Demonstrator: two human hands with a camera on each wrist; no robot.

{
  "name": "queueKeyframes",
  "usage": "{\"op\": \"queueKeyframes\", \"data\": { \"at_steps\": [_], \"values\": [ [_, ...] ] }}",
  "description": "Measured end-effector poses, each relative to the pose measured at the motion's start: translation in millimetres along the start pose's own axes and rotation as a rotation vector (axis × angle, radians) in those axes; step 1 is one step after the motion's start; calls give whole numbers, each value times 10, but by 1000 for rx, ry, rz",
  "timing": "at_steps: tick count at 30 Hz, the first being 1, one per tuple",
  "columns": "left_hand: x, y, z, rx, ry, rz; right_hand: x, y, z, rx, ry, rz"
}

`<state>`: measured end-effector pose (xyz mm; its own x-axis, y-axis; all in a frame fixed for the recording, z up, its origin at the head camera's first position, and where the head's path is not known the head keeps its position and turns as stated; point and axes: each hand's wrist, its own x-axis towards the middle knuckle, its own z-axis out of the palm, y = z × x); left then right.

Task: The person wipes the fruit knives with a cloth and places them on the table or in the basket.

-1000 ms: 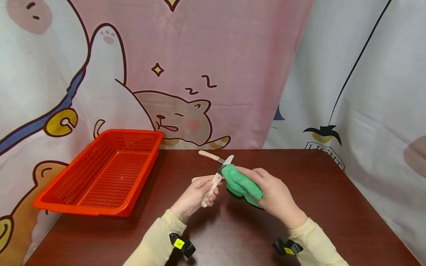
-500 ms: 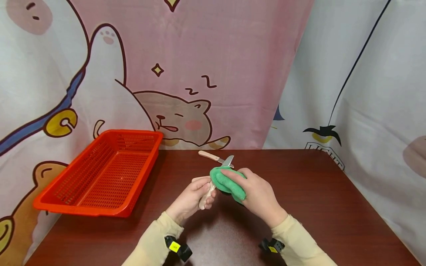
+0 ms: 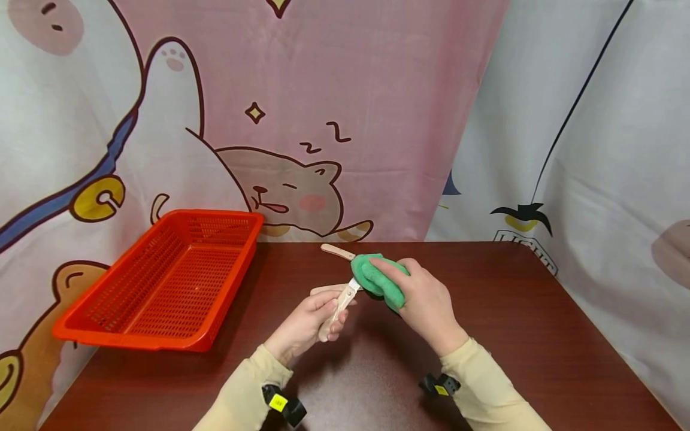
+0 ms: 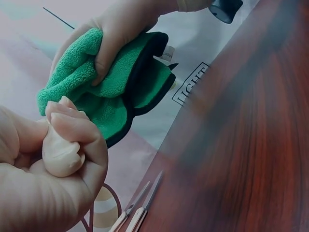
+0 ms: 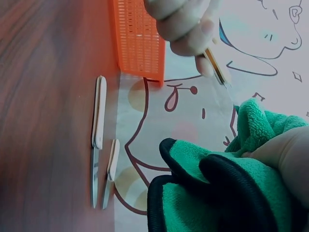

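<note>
My left hand (image 3: 308,322) grips a knife by its pale handle (image 3: 339,311), which slants up to the right. My right hand (image 3: 428,302) holds a folded green cloth (image 3: 380,281) with black edging around the blade. Only a short bit of blade by the handle shows in the head view; the cloth hides the tip. In the left wrist view, the handle's rounded end (image 4: 63,157) pokes out of the left fist. Two more pale-handled knives lie on the table beyond the hands, a longer one (image 5: 99,116) and a shorter one (image 5: 112,166).
An orange-red mesh basket (image 3: 202,323) stands at the left of the dark red-brown table (image 3: 539,335). Behind the table hangs a printed cartoon curtain (image 3: 399,120). Each wrist carries a small black camera (image 3: 286,407).
The right hand and cloth first slid left and down to the handle end of the blade, then back up over its tip. The left hand shifted slightly down and left with the knife.
</note>
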<state>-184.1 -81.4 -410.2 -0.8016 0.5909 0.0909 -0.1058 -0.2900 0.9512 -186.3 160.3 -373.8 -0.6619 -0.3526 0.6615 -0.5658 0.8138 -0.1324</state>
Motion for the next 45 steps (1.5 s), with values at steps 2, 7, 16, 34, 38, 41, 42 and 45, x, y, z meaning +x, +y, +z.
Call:
{"op": "queueKeyframes", "data": {
  "at_steps": [2, 7, 16, 34, 38, 41, 42, 45],
  "values": [
    [-4, -5, 1, -1, 1, 0, 11, 29, -14, 0, -2, 17],
    [-23, -12, -3, -1, 9, -9, 24, 83, -39, -10, -6, 37],
    [-51, -7, -15, 7, -7, -18, 18, 139, -66, -32, -18, 59],
    [-54, 14, -112, 6, 27, 14, -56, 279, -224, -29, 4, 158],
    [-36, 29, -143, 4, 51, 1, -72, 204, -291, -7, 6, 142],
    [-22, 45, -149, 0, 77, -17, -84, 139, -325, 9, 16, 122],
    [-18, 51, -149, -1, 80, -19, -87, 119, -330, 13, 22, 110],
    [-3, 70, -141, -4, 84, -19, -98, 57, -328, 20, 37, 73]
  ]
}}
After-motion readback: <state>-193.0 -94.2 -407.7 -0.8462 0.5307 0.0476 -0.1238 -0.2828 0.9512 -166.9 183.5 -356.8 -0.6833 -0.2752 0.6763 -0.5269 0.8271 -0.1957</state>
